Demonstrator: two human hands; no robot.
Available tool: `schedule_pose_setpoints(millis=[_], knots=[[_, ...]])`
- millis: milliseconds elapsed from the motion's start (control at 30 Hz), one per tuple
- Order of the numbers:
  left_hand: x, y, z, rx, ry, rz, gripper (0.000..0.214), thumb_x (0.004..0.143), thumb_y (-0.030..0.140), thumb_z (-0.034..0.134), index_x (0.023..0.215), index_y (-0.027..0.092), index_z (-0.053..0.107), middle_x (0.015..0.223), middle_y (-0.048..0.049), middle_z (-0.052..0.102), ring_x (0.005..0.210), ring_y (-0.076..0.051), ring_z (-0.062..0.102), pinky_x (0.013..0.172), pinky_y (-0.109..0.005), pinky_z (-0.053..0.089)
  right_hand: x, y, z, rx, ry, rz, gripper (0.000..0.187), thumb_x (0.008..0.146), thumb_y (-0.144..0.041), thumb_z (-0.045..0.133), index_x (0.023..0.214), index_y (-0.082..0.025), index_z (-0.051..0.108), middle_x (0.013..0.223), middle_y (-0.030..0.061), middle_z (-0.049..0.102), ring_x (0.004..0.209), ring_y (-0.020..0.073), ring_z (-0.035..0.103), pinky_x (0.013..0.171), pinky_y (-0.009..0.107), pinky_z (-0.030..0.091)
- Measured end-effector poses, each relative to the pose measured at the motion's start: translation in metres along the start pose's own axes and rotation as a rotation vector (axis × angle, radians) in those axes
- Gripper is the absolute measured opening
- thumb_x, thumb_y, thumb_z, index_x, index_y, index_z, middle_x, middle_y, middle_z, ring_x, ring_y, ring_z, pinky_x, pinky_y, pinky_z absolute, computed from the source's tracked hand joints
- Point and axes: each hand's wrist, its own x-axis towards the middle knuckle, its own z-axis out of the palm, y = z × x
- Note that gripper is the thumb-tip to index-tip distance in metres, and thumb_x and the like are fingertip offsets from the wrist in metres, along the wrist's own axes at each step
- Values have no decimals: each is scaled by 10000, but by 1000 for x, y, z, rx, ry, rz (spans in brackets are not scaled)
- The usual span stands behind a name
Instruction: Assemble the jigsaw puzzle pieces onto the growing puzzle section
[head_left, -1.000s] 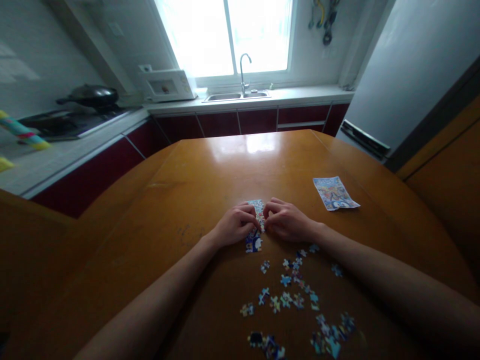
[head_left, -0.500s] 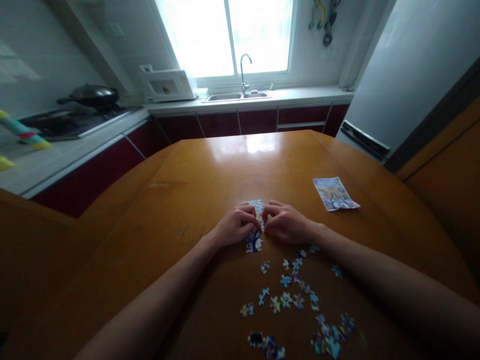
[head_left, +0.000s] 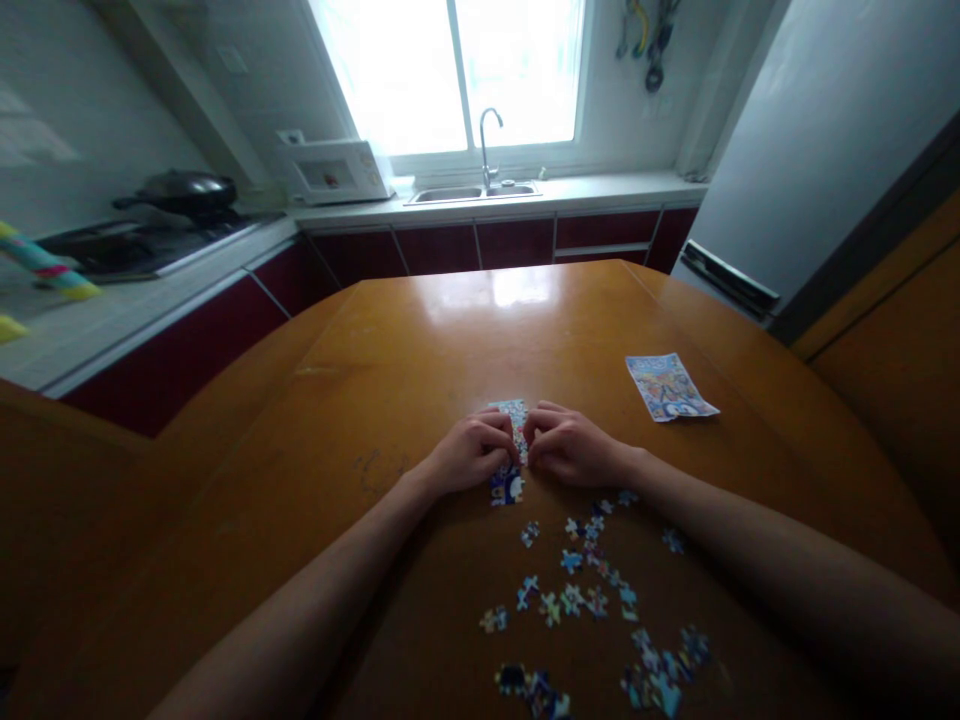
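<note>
A partly assembled jigsaw puzzle (head_left: 507,486), a narrow upright strip, lies on the wooden table with its middle partly covered by my hands. My left hand (head_left: 474,450) is closed at its left side, with curled fingers resting over the strip and the thumb and fingertips pressed on it. From the right, my right hand (head_left: 571,446) is closed too, its bent fingertips against the strip's right edge. Whether a loose piece sits between those fingertips is hidden. Nearer to me lie scattered puzzle pieces (head_left: 572,600), some in small clusters.
A creased picture sheet (head_left: 670,388) lies to the right on the table (head_left: 420,350). Another loose puzzle piece (head_left: 673,541) is beside my right forearm. Beyond the table are a counter with a sink (head_left: 450,195), a microwave (head_left: 337,172), a lidded pan (head_left: 184,190) and a fridge (head_left: 817,150).
Both hands stay at the puzzle almost unmoved. My fingertips have shifted only very slightly, and the scattered pieces and the picture sheet lie as before.
</note>
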Motion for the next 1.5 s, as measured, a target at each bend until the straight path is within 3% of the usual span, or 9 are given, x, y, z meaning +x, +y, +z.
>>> schedule_pose_setpoints(millis=[133, 467, 700, 867, 1500], knots=[[-1, 0, 1, -7, 2, 4, 299, 812, 39, 525, 742, 208, 761, 800, -13, 654, 837, -151, 564, 834, -293, 451, 1, -1, 0, 37, 46, 3, 255, 755, -6, 562, 772, -208, 718, 889, 40, 624, 862, 181, 530, 805, 325, 462], [0, -1, 1, 3, 5, 3, 298, 810, 39, 527, 736, 209, 760, 796, -12, 649, 841, -150, 565, 834, -296, 451, 0, 3, 2, 18, 5, 13, 226, 756, -23, 613, 768, -220, 723, 907, 30, 627, 877, 181, 538, 820, 330, 461], [1, 2, 0, -29, 26, -2, 297, 807, 56, 521, 739, 202, 771, 749, -18, 630, 794, -146, 558, 770, -283, 448, 0, 5, 2, 13, 108, 35, 249, 772, -7, 573, 763, -209, 719, 883, 38, 616, 862, 177, 535, 782, 314, 457], [0, -1, 0, -4, 68, -12, 315, 809, 59, 511, 755, 210, 781, 700, -16, 593, 755, -144, 535, 727, -279, 431, -1, 6, 3, -39, 77, 35, 234, 779, -27, 596, 776, -223, 725, 889, 31, 610, 861, 176, 521, 766, 305, 444], [0, -1, 1, 38, 49, -32, 314, 796, 50, 512, 778, 218, 776, 740, -16, 608, 794, -149, 551, 756, -282, 440, 0, 2, 0, -54, 5, 62, 204, 796, -50, 620, 792, -220, 733, 921, 32, 613, 891, 173, 524, 803, 306, 447]])
